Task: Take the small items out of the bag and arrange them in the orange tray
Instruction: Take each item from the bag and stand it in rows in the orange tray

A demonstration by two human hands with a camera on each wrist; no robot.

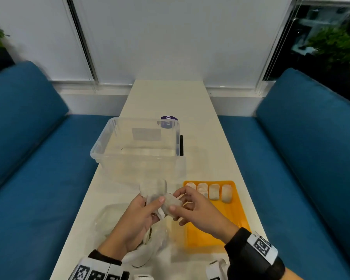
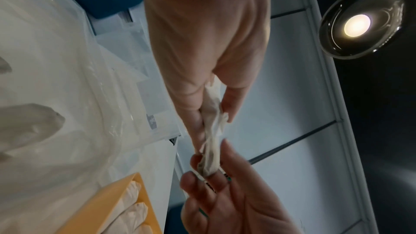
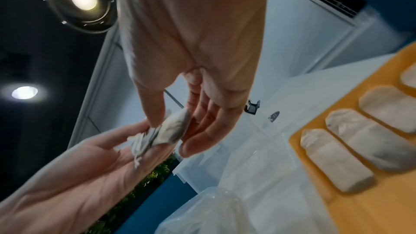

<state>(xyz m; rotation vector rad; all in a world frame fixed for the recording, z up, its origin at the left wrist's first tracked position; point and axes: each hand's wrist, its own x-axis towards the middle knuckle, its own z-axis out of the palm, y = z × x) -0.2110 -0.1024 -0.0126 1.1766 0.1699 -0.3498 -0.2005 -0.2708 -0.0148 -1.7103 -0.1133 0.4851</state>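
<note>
Just left of the orange tray (image 1: pixel 237 215), above the white table (image 1: pixel 164 98), both hands meet over one small white packet (image 1: pixel 173 203). The right hand (image 1: pixel 198 211) pinches the packet between thumb and fingers, remaining fingers loosely spread. The left hand (image 1: pixel 133 219) grips a bunch of crumpled white packets (image 1: pixel 153 190), thumb pressed on them next to the pinched one; how many are in the bunch cannot be told.

Done so far: four packets (image 1: pixel 209 191) lie side by side in a row along the far end of the tray, lengthwise, neat, close together. The near part of the tray is bare orange.

Left to do, as a judgement: the pinched packet is not yet in the tray and looks like number five, likely to start a second row nearer than the first. The bunch in the left hand goes after that. The clear plastic bag (image 1: pixel 148 245) lies slumped left of the tray, under the left wrist; whether it holds more packets cannot be told. So the task looks somewhere in the middle, not close to finished.

Beyond the tray's far left corner stands a clear plastic box (image 1: pixel 101 150), nothing seen inside.
</note>
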